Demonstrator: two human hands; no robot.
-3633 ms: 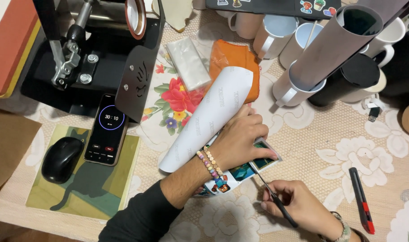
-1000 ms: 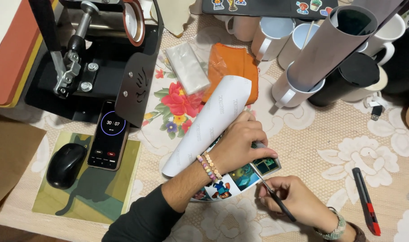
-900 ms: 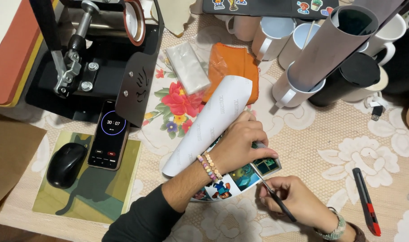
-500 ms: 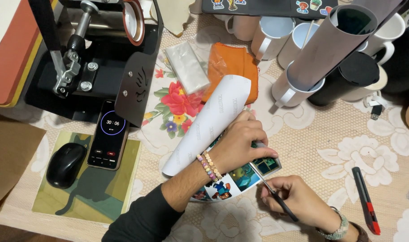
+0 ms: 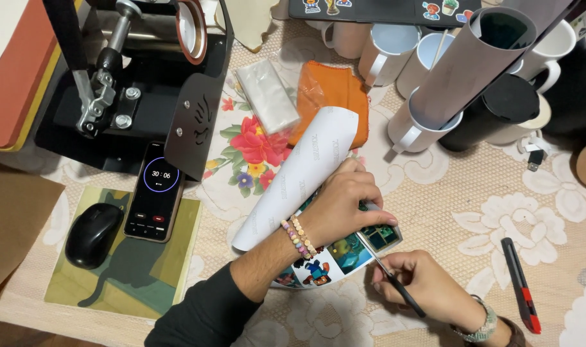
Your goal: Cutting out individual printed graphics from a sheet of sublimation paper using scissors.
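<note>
On lace cloth, left hand (image 5: 341,209) pressing glossy curled sheet (image 5: 306,177)

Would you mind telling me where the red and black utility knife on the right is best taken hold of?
Take the utility knife around the middle of its slim body, from above, with fingers across its width. It lies flat on the lace tablecloth, apart from other things, so both long sides are free.

Two hands (image 5: 344,209), one scissors (image 5: 389,279), one printed sheet (image 5: 306,180), one phone (image 5: 157,191).
</note>
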